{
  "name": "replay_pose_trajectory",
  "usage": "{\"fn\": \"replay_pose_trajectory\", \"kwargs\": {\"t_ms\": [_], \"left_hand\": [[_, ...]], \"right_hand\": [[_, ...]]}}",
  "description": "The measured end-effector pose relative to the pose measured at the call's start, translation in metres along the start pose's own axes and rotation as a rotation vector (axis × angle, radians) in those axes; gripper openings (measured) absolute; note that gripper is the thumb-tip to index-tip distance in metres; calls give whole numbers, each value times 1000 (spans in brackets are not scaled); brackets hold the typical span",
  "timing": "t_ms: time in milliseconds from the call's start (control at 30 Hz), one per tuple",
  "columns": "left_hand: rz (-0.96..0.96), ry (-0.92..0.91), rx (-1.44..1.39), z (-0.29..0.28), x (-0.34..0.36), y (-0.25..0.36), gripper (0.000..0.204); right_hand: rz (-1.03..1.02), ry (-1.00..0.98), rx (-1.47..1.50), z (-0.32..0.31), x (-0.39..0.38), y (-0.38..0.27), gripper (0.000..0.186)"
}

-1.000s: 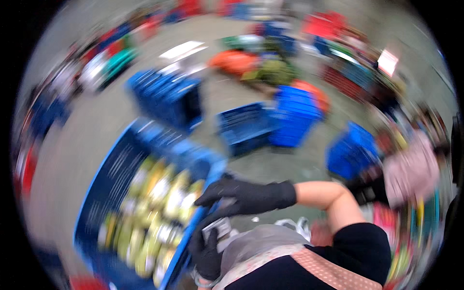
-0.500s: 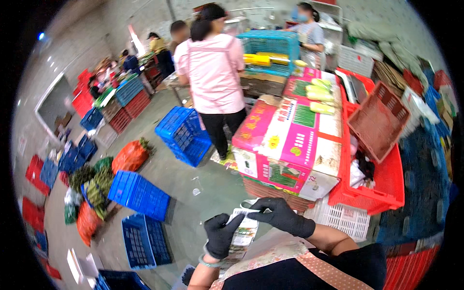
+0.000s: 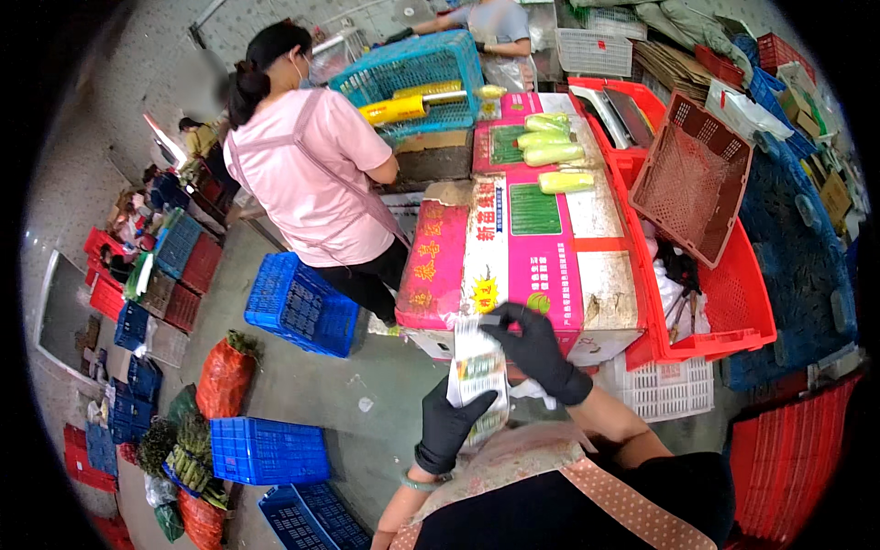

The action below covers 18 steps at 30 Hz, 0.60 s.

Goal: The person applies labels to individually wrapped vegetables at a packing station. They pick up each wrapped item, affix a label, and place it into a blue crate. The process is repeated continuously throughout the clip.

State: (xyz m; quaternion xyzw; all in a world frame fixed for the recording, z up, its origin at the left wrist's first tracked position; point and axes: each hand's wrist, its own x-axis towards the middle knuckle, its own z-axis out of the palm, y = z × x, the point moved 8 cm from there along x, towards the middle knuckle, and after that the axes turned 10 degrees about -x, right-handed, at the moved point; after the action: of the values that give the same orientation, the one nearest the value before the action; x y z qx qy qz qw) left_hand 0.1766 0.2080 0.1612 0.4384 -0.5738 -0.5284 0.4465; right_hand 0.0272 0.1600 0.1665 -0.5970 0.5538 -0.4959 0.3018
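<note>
Holding a stack of clear printed bags [image 3: 479, 380] upright before the chest, the person wore black gloves on both hands. The left hand [image 3: 451, 423] gripped the stack from below at about seven o'clock of it, thumb across the front and fingers curled shut round the back, probably to keep the flimsy sheets from sagging. The right hand [image 3: 539, 350] came over from three o'clock, its thumb and forefinger pinched together on the top edge of the front bag, the other fingers loosely bent; that pinch looked suited to peeling one bag from the rest.

Just beyond the bags, at twelve o'clock, stood a large pink and white carton [image 3: 513, 247], with pale green gourds [image 3: 553, 151] lying on top of it, within reach. At two o'clock a red crate [image 3: 724, 302] held a smaller brown-red basket [image 3: 692, 174] tipped on its side. At ten o'clock another person in a pink shirt [image 3: 307, 179] stood facing away, toward a teal basket [image 3: 412, 78] holding a long yellow thing. A blue crate [image 3: 302, 302] sat on the floor near that person's feet, more blue crates [image 3: 270, 449] lay at eight o'clock, and an orange net sack [image 3: 225, 376] of greens stood between them
</note>
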Motion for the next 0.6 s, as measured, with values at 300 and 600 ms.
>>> {"fn": "replay_pose_trajectory", "kwargs": {"t_ms": [300, 600], "left_hand": [[-193, -220, -71, -29, 82, -43, 24], [-281, 1, -188, -53, 124, -80, 23]], "right_hand": [[175, 313, 297, -76, 116, 66, 11], [104, 175, 635, -154, 217, 228, 45]]}}
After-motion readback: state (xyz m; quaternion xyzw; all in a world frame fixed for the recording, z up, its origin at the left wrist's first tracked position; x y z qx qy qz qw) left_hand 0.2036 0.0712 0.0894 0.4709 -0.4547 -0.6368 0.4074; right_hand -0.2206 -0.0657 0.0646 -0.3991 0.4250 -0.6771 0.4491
